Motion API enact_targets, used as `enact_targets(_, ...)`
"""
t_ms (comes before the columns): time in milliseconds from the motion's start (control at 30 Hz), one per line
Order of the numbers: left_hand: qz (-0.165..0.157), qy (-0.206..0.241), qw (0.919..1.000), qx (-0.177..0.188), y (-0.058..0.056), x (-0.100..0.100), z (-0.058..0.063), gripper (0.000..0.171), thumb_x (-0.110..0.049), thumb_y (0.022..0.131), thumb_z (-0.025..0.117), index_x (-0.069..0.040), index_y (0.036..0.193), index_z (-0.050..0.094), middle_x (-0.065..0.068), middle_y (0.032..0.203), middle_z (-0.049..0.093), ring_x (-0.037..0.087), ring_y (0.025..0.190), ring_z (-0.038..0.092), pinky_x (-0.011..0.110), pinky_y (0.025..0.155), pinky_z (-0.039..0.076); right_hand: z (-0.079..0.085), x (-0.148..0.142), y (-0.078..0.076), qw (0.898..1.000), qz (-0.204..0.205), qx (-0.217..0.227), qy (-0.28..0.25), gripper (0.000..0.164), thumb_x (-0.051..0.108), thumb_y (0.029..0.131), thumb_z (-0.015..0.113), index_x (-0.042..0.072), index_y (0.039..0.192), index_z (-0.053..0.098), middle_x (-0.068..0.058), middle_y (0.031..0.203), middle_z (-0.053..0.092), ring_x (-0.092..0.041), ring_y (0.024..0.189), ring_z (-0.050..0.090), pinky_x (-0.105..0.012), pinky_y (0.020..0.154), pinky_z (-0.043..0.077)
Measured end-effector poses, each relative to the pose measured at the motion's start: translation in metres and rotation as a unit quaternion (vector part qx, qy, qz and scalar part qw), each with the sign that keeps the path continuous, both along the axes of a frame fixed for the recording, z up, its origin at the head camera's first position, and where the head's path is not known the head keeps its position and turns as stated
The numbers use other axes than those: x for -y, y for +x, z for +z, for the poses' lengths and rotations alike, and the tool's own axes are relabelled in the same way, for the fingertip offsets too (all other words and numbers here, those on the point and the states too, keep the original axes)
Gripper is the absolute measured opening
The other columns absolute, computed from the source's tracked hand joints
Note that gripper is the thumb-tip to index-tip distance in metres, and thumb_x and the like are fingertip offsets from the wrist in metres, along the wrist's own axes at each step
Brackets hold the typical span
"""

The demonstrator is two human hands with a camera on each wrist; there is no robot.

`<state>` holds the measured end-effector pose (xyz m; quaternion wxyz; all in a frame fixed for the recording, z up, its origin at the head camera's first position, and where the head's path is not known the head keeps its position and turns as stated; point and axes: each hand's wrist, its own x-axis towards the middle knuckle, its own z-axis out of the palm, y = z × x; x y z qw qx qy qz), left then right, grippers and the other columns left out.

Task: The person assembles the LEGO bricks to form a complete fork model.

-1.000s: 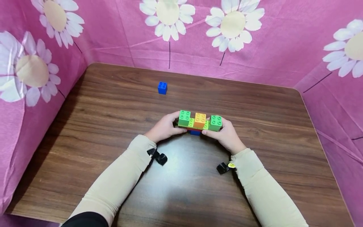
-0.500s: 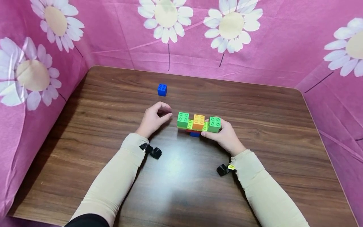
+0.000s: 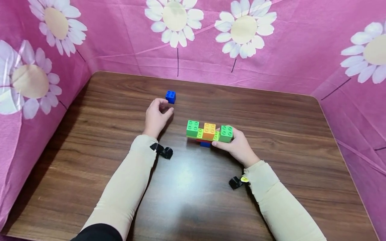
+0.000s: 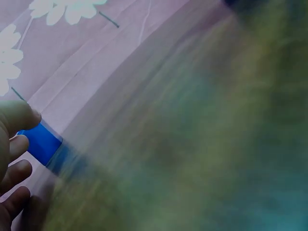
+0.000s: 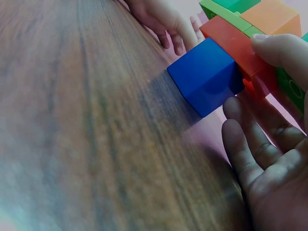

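A loose blue toy brick [image 3: 170, 97] stands at the back of the table, studs up. My left hand [image 3: 156, 115] is just in front of it, thumb and fingers apart with nothing between them; whether a fingertip touches the brick I cannot tell. In the left wrist view the blue brick [image 4: 43, 143] shows beyond the fingers. My right hand [image 3: 239, 145] grips the right end of a brick build [image 3: 209, 131], thumb in front. Two green bricks and an orange one top its lime layer. Beneath, the right wrist view shows a red brick [image 5: 236, 45] and a blue base brick [image 5: 207, 77].
The brown wood-grain table [image 3: 271, 107] has pink flowered cloth [image 3: 120, 36] along its back and both sides. Black camera mounts sit on both wrists, the left mount [image 3: 163, 150] and the right mount [image 3: 236, 182], over beige sleeves.
My left hand has let go of the build's left end and moved up and left to the loose blue brick. The right hand keeps its grip on the build.
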<state>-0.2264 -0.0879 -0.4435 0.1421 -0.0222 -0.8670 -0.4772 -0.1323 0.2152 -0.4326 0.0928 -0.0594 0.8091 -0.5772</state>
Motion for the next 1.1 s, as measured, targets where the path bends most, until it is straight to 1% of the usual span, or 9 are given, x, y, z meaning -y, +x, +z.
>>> enact_targets(133, 0.016, 0.018, 0.9997, 0.004, -0.008, 0.0, 0.0, 0.035, -0.019, 0.086, 0.079, -0.003, 0.113, 0.063, 0.012, 0.107, 0.062, 0.026, 0.099, 0.058, 0.037, 0.092, 0.046, -0.001, 0.0, -0.001, 1.0, -0.001, -0.002, -0.002, 0.051, 0.018, 0.079, 0.087, 0.005, 0.122, 0.063, -0.01, 0.114, 0.069, -0.018, 0.1, 0.064, -0.023, 0.085, 0.052)
enact_targets(367, 0.039, 0.034, 0.9983, 0.026, -0.022, -0.004, 0.001, 0.046, -0.021, 0.086, 0.08, -0.003, 0.121, 0.057, 0.013, 0.118, 0.058, 0.026, 0.103, 0.059, 0.035, 0.095, 0.047, 0.001, 0.0, 0.0, 1.0, 0.0, -0.007, -0.004, 0.05, 0.018, 0.079, 0.087, 0.006, 0.12, 0.063, -0.01, 0.113, 0.069, -0.018, 0.099, 0.064, -0.024, 0.083, 0.053)
enact_targets(533, 0.059, 0.023, 0.9969, 0.048, -0.032, -0.007, 0.003, 0.054, -0.026, 0.083, 0.083, -0.004, 0.123, 0.055, 0.014, 0.122, 0.053, 0.027, 0.106, 0.057, 0.036, 0.096, 0.046, 0.001, 0.001, 0.0, 1.0, -0.004, -0.009, -0.007, 0.048, 0.015, 0.078, 0.088, 0.005, 0.119, 0.064, -0.01, 0.111, 0.069, -0.017, 0.098, 0.063, -0.024, 0.083, 0.052)
enact_targets(667, 0.064, 0.004, 0.996, 0.062, -0.04, -0.008, 0.005, 0.057, -0.03, 0.083, 0.083, -0.003, 0.125, 0.054, 0.015, 0.121, 0.054, 0.027, 0.108, 0.056, 0.037, 0.097, 0.045, 0.001, 0.002, 0.001, 1.0, -0.007, -0.009, -0.007, 0.048, 0.014, 0.077, 0.088, 0.005, 0.119, 0.064, -0.009, 0.11, 0.069, -0.017, 0.097, 0.063, -0.023, 0.082, 0.052)
enact_targets(800, 0.066, -0.018, 0.9947, 0.077, -0.042, -0.009, 0.007, 0.054, -0.031, 0.084, 0.082, -0.003, 0.121, 0.056, 0.015, 0.115, 0.059, 0.028, 0.107, 0.056, 0.038, 0.098, 0.043, 0.001, 0.002, 0.001, 1.0, -0.007, -0.008, -0.006, 0.048, 0.014, 0.077, 0.088, 0.005, 0.119, 0.064, -0.01, 0.11, 0.069, -0.017, 0.097, 0.063, -0.024, 0.083, 0.052)
enact_targets(867, 0.063, -0.017, 0.9943, 0.084, -0.042, -0.009, 0.008, 0.05, -0.031, 0.084, 0.081, -0.004, 0.119, 0.057, 0.014, 0.113, 0.062, 0.027, 0.106, 0.057, 0.038, 0.097, 0.044, 0.002, 0.002, 0.002, 1.0, -0.007, -0.005, -0.006, 0.049, 0.015, 0.078, 0.088, 0.005, 0.119, 0.064, -0.01, 0.11, 0.07, -0.018, 0.098, 0.063, -0.024, 0.083, 0.052)
enact_targets(967, 0.052, -0.001, 0.9949, 0.087, -0.04, -0.009, 0.007, 0.046, -0.03, 0.085, 0.08, -0.005, 0.119, 0.06, 0.013, 0.111, 0.065, 0.026, 0.104, 0.06, 0.037, 0.095, 0.046, 0.003, 0.002, 0.002, 1.0, -0.009, 0.002, -0.006, 0.049, 0.017, 0.078, 0.087, 0.005, 0.12, 0.064, -0.01, 0.112, 0.07, -0.018, 0.099, 0.064, -0.024, 0.083, 0.053)
enact_targets(1100, 0.033, 0.031, 0.9962, 0.074, -0.038, -0.007, 0.004, 0.044, -0.027, 0.086, 0.08, -0.005, 0.12, 0.062, 0.012, 0.108, 0.066, 0.024, 0.101, 0.061, 0.036, 0.093, 0.047, 0.005, 0.003, 0.001, 1.0, -0.013, 0.008, -0.019, 0.051, 0.018, 0.079, 0.087, 0.005, 0.122, 0.064, -0.01, 0.113, 0.07, -0.018, 0.099, 0.065, -0.024, 0.083, 0.053)
